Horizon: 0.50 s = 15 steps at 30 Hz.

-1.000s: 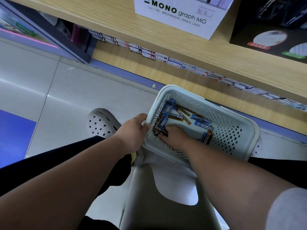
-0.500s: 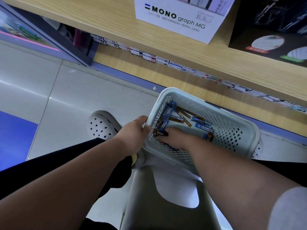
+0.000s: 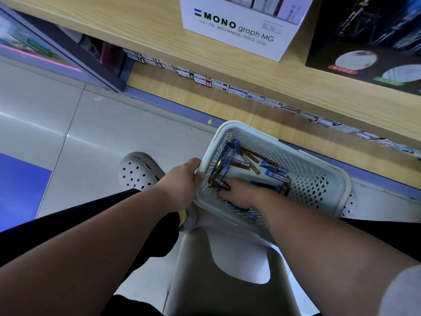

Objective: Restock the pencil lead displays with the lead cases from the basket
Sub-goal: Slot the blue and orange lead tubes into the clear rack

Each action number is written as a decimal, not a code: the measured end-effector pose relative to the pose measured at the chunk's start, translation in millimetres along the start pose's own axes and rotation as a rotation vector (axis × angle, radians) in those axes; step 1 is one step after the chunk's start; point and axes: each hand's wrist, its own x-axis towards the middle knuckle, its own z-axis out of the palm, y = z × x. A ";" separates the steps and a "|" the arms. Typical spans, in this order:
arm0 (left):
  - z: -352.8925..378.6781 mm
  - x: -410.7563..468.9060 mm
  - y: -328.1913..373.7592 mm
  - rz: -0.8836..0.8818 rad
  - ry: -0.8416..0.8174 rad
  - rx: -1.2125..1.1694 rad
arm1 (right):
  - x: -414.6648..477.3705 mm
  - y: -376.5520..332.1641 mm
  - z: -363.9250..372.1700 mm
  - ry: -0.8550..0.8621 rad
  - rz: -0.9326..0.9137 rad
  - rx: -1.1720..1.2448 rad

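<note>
Roughly twelve lead cases (image 3: 276,173), one basket (image 3: 341,179) gripped by left hand (image 3: 182,184).

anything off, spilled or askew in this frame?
Nothing damaged or spilled. The lead cases lie jumbled at mixed angles in the basket, with several propped against its left wall. One small white scrap lies on the floor beside the shelf base.
</note>
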 end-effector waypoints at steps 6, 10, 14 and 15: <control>-0.2 -1.0 2.0 -0.011 -0.002 0.010 | -3.4 3.8 4.9 0.047 -0.006 -0.010; 0.1 -2.0 2.2 -0.009 0.004 0.021 | -5.6 7.2 3.7 0.060 -0.008 0.016; -0.1 -1.7 1.8 -0.007 0.002 0.028 | -7.2 13.2 -2.3 0.052 0.086 0.162; -0.1 -1.8 2.1 -0.006 0.004 0.029 | -7.6 14.8 -4.2 0.060 0.104 0.207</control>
